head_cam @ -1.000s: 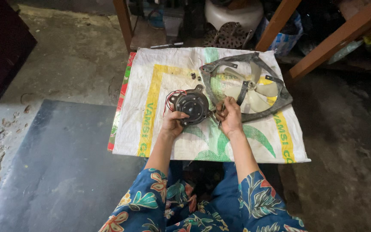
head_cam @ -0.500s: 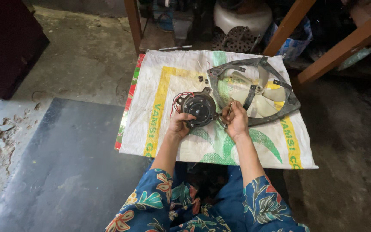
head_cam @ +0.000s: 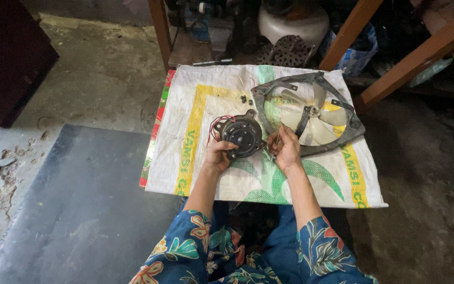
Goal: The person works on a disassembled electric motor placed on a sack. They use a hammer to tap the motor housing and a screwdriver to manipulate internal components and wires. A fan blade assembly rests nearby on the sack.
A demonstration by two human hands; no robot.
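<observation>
A dark round fan motor (head_cam: 244,135) with red wires lies on a white woven sack (head_cam: 200,158) printed in yellow and green. My left hand (head_cam: 218,156) grips the motor's lower left edge. Just right of the motor, my right hand (head_cam: 286,149) holds a thin metal tool (head_cam: 276,144) that points down. Behind my right hand lies a grey fan frame (head_cam: 353,129) with pale blades (head_cam: 319,114) inside it. A few small dark screws (head_cam: 246,98) rest on the sack above the motor.
Wooden legs (head_cam: 160,31) and slanted wooden braces (head_cam: 421,52) stand behind the sack, with a white pot (head_cam: 285,23) and clutter under them. A dark grey slab (head_cam: 74,210) covers the floor at left. A dark box (head_cam: 6,58) sits far left.
The view has shifted slightly. Both hands stay at the motor, my right hand now a little apart from it with the thin tool showing.
</observation>
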